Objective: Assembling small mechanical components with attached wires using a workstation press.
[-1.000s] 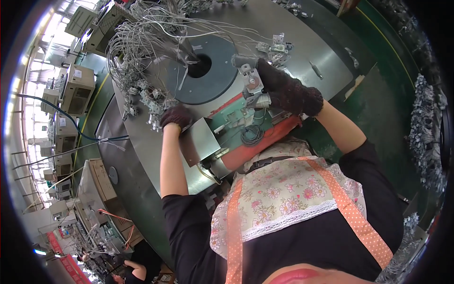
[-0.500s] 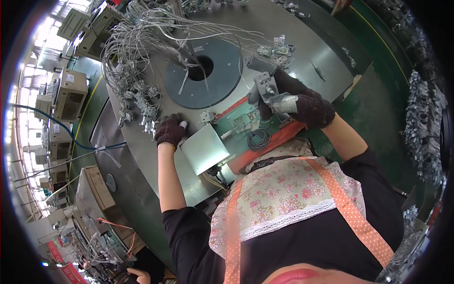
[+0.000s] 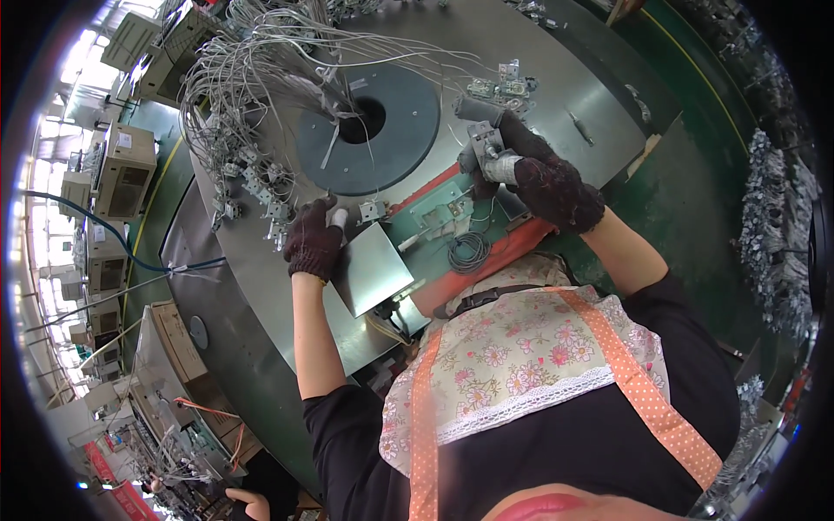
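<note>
My right hand (image 3: 556, 187), in a dark knitted glove with grey-wrapped fingertips, grips a small metal block (image 3: 484, 139) with a round fitting. It holds the block above the right end of a green work board (image 3: 499, 227). On the left, my gloved left hand (image 3: 313, 236) is over the metal table, thumb apart from the fingers and nothing visible in it. A small metal bracket (image 3: 372, 210) sits just right of its thumb. Beside that hand is a shiny flat-topped box (image 3: 373, 269). A metal fixture (image 3: 445, 214) and a coiled grey cable (image 3: 469, 252) lie on the board between my hands.
Grey cables (image 3: 261, 65) with metal ends hang in a bundle over a round dark disc (image 3: 408, 165) on the table. Several metal parts (image 3: 508, 85) and a pen-like tool (image 3: 580, 128) lie at the far right. A red-orange edge (image 3: 521, 243) borders the board near me.
My right hand has lifted the metal block slightly away from me. The left hand has shifted a little toward the small bracket.
</note>
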Tool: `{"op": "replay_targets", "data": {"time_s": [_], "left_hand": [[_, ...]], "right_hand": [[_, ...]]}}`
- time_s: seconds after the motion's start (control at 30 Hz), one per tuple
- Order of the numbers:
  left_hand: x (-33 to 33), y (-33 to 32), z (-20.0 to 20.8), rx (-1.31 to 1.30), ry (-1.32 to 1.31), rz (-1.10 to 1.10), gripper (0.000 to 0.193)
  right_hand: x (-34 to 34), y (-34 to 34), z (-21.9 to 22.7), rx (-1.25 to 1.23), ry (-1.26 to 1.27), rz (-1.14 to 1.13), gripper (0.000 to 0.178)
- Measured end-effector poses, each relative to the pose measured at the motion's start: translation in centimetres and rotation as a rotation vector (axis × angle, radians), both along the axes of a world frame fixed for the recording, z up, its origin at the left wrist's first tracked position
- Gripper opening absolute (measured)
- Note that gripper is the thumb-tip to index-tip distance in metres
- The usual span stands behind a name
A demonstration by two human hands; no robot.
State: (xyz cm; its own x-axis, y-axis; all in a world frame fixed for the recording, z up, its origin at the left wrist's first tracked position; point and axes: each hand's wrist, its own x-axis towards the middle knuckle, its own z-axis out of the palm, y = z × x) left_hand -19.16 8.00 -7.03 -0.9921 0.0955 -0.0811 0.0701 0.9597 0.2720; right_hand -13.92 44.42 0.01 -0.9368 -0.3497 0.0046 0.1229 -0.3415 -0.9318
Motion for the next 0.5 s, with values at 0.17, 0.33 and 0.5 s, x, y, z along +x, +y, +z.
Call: {"op": "replay_targets", "data": {"time_s": [0.17,0.33,0.5], "left_hand": [[0.4,3.4,0.8,0.213,0.203,-0.177,0.033],[-0.3,7.2,1.9,0.514,0.046,-0.329,0.036],[-3.0,8.3,3.1,-0.221,-0.442,-0.254,0.051]], "right_hand": [[0.2,0.5,-0.5,-0.077,0.137,0.064,0.067],[1.8,1.5,0.8,0.079,0.048,-0.052,0.052],[2.1,2.7,-0.2,-0.279,-0.217,-0.126,0.049]]}}
